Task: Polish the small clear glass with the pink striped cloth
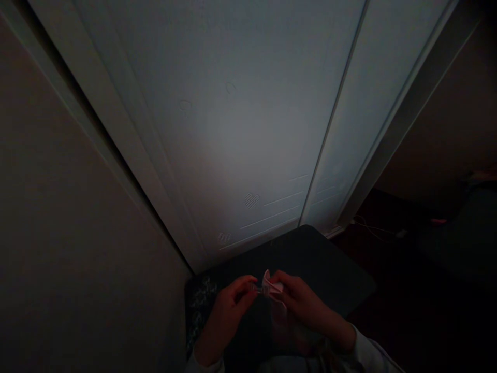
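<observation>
Low in the head view, both of my hands meet over a dark tabletop (310,264). My right hand (305,300) is closed on a pale pink strip (278,311), which looks like cloth or ribbon. Its upper part is folded up around the fingers, and a loose end hangs below. My left hand (227,311), thumb and fingers pinched, grips a small clear piece (254,287) that reaches to the pink strip. The dim light hides what that piece is and how the two are joined.
Behind the table rises a pale cabinet door (248,124) with embossed hearts and lines. A plain side wall (85,217) stands at the left. Light flower patterns (204,292) mark the table's left corner. A white cable (373,228) lies on the dark floor at right.
</observation>
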The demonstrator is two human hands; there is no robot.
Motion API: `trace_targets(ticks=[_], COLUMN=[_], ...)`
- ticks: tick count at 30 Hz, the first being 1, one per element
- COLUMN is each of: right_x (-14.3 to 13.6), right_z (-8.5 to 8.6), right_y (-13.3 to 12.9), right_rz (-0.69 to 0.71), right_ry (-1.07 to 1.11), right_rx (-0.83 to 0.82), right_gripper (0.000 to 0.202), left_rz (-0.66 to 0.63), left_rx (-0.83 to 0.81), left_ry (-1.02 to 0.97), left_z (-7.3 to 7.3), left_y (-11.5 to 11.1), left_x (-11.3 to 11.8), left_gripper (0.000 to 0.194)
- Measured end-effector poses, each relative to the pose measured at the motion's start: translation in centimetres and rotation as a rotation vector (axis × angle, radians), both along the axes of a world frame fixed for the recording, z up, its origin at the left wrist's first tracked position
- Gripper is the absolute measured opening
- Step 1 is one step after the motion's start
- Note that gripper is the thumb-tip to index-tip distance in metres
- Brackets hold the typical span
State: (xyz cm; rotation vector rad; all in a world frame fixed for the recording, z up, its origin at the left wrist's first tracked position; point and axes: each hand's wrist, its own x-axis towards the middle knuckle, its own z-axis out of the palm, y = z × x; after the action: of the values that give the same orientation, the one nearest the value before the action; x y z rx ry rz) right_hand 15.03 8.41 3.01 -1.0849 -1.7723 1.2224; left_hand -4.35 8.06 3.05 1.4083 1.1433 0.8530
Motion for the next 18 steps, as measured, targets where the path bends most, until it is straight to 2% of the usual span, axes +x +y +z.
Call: trace_targets(ticks=[3,7,11,13,15,16,18], right_x=[0.0,-0.2,-0.5,-0.5,-0.2,0.0,0.6], right_z=[-1.6,-4.6,-7.5,-9.2,-11.2,-12.4,-15.0], right_y=[0.1,0.0,0.2,0.6,1.0,1.2,1.2], right_rz=[-0.030,-0.059,-0.090,-0.162,-0.272,-0.293,-0.347], right_ry=[0.192,0.471,0.475,0.415,0.294,0.260,0.177], right_rx=[-0.196,-0.465,-0.567,-0.535,-0.463,-0.460,-0.451], right_gripper=[0.027,0.044,0.038,0.036,0.037,0.037,0.039], left_rz=[-0.053,-0.143,-0.172,-0.119,0.009,0.080,0.158], left_rx=[0.044,0.095,0.143,0.162,0.144,0.112,0.027], left_ry=[0.006,0.044,0.184,0.292,0.475,0.628,0.748], left_z=[-0.1,0.0,-1.0,-2.3,-4.4,-5.7,-8.3], left_y=[-0.1,-0.2,0.5,1.3,2.3,2.8,3.5], left_x=[-0.1,-0.2,-0.4,-0.7,-1.3,-1.7,-3.0], left_gripper=[0.030,0.029,0.035,0.042,0.046,0.043,0.031])
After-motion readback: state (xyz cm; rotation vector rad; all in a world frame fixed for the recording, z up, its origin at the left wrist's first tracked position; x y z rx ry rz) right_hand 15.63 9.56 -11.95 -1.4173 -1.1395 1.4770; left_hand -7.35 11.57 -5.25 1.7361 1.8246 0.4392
